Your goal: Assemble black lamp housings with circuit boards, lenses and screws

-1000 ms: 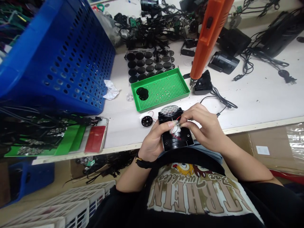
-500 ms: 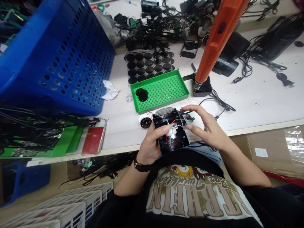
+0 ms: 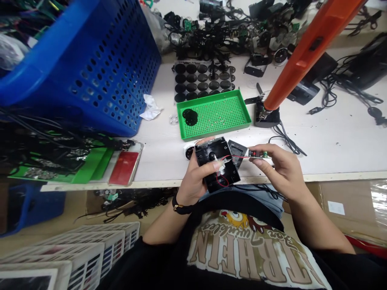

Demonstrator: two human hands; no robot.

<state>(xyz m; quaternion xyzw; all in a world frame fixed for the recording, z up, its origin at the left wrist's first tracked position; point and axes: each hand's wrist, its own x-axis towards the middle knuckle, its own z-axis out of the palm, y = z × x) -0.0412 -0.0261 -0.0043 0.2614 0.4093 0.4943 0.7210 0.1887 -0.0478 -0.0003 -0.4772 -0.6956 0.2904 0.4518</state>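
Right hand has moved out from the work, thumb and fingers nearly closed, pinching a small circuit board. A red wire runs from it to the black plastic housing, gripped by the curled left hand over the bench edge. Board now sits outside the housing, still wired.

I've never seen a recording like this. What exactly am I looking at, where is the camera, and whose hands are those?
This is one camera worn on a person's head, looking down, so their black printed T-shirt shows at the bottom. Their left hand grips a black plastic housing. Their right hand pinches a small circuit board joined by a thin red wire. The white workbench holds a green perforated tray, a blue perforated crate and tangled black cables.
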